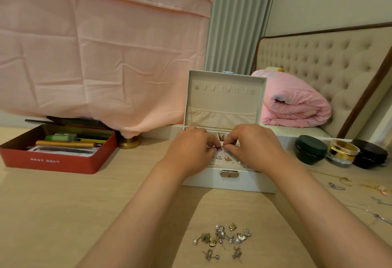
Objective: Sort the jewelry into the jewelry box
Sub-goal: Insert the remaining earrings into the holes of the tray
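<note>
White leatherette jewelry box [229, 179] stands open on a pale wood-grain table [53, 214], its lid [224, 98] upright, as a person sorts earrings into it. Both hands meet over the perforated earring panel [224, 162] at the front of the box. The left hand [191, 149] and right hand [254, 147] have their fingers curled in, and their tips pinch one small reddish earring [220, 146] between them; it is too small to tell post from backing. The panel lies directly under the fingertips, on the side toward the person, so the seating move looks to be a short push straight down. Two seated studs [219, 157] sit just below the pinch. A loose pile of earrings [224, 239] waits on the table nearer the person, between the forearms and within reach of either hand. Thin chains [339, 185] trail off to the right, closer to the right hand. A red tin [53, 161] of pens sits at left, and three lidded jars [310, 149] at right. Behind are a draped pink cloth [95, 45], a grey-green curtain [233, 24], a rolled pink duvet [297, 102] and a tufted headboard [318, 55].
</note>
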